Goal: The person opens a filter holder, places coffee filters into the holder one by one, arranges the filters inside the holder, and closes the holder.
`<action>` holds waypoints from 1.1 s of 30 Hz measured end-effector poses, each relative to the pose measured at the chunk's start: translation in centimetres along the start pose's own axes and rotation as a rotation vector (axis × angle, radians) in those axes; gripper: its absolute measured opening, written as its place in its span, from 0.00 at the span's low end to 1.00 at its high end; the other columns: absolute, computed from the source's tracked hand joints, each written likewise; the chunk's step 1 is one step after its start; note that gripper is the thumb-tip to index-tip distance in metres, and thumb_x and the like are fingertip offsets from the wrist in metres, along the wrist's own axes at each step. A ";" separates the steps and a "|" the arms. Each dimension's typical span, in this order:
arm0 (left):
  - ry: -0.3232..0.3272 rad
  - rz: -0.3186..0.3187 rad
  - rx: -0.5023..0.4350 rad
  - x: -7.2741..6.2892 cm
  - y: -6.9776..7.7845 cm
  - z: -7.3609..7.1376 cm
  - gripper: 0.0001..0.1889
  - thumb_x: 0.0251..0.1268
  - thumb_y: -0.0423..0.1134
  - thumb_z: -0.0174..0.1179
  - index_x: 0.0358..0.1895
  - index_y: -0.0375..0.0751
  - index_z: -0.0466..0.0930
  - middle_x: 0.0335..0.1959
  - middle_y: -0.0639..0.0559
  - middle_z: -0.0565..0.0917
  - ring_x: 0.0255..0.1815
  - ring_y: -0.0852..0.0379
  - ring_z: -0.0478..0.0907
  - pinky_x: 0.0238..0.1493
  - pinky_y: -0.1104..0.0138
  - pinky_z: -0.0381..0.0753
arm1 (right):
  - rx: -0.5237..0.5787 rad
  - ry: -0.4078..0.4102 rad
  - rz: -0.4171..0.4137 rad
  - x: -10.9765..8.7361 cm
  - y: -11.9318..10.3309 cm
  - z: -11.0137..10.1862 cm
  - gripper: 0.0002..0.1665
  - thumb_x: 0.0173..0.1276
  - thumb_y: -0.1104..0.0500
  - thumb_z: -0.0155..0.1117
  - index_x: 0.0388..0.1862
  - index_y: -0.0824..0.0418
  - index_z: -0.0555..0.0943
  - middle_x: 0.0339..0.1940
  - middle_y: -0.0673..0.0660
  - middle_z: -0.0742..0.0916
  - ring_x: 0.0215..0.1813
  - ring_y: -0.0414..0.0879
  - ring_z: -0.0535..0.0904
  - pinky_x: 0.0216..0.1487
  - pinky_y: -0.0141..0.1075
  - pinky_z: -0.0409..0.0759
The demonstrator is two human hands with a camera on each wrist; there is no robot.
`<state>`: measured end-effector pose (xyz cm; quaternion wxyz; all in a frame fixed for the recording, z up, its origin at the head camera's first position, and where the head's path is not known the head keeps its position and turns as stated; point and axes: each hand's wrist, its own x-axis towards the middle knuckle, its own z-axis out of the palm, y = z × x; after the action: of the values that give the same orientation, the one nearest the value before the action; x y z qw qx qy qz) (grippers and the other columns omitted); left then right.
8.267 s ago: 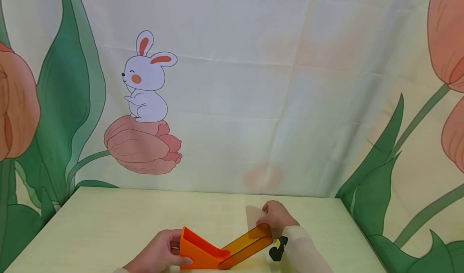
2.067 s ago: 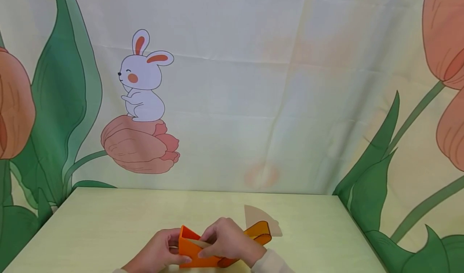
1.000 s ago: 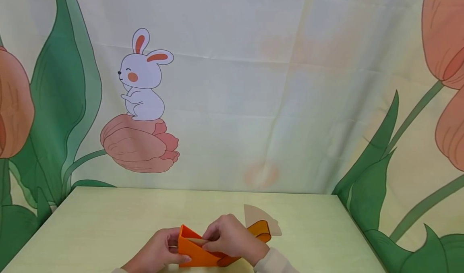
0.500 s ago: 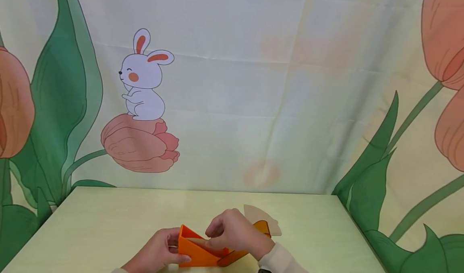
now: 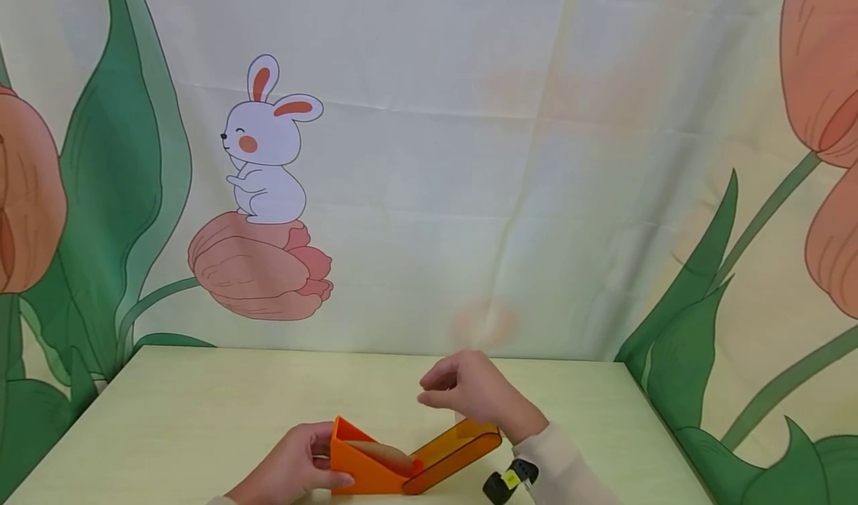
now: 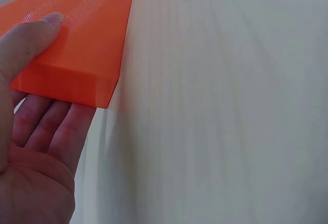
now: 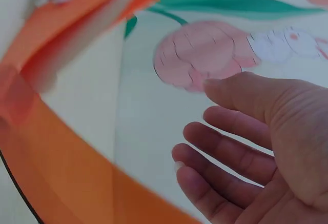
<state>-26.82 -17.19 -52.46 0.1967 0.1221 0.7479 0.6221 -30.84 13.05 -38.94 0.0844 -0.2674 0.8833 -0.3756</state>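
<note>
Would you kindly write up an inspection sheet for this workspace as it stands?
Surface: pale table with faint wood grain.
Job's things: orange box with its see-through amber lid open; beige paper inside; another beige sheet mostly hidden behind the lid.
Clutter: nothing seen.
Hands: left hand grips the box; right hand, holding nothing, is raised near the lid.
Cables: nothing seen.
Surroundings: curtain printed with a rabbit and tulips.
</note>
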 end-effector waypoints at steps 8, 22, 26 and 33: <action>-0.005 0.001 -0.003 0.0 0.0 0.0 0.29 0.56 0.40 0.77 0.61 0.39 0.80 0.54 0.47 0.87 0.50 0.51 0.84 0.56 0.60 0.87 | -0.057 0.132 0.072 0.5 3.4 -2.4 0.12 0.66 0.53 0.75 0.45 0.55 0.90 0.41 0.50 0.91 0.41 0.43 0.85 0.47 0.38 0.88; 0.009 -0.030 0.000 0.0 0.1 0.2 0.29 0.56 0.40 0.76 0.61 0.37 0.79 0.53 0.48 0.87 0.49 0.51 0.84 0.56 0.60 0.87 | -0.179 0.237 0.274 1.1 10.1 -2.0 0.12 0.60 0.59 0.79 0.42 0.62 0.89 0.39 0.53 0.90 0.39 0.45 0.82 0.44 0.42 0.87; 0.012 -0.037 -0.005 0.0 0.2 0.3 0.29 0.56 0.39 0.76 0.61 0.37 0.79 0.53 0.47 0.87 0.49 0.51 0.84 0.56 0.60 0.87 | -0.187 0.238 0.343 1.4 11.8 -1.3 0.16 0.60 0.58 0.79 0.45 0.64 0.88 0.38 0.54 0.88 0.39 0.46 0.80 0.45 0.41 0.87; 0.016 -0.035 0.005 0.0 0.1 0.2 0.29 0.55 0.40 0.77 0.61 0.37 0.79 0.53 0.48 0.87 0.49 0.51 0.84 0.56 0.60 0.87 | -0.184 0.219 0.455 1.8 13.6 -0.4 0.19 0.59 0.56 0.80 0.45 0.63 0.85 0.39 0.54 0.85 0.39 0.48 0.78 0.48 0.43 0.86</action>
<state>-26.72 -17.02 -52.37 0.2011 0.1045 0.7531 0.6176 -38.02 20.17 -48.20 0.0459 -0.0266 0.9550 -0.2918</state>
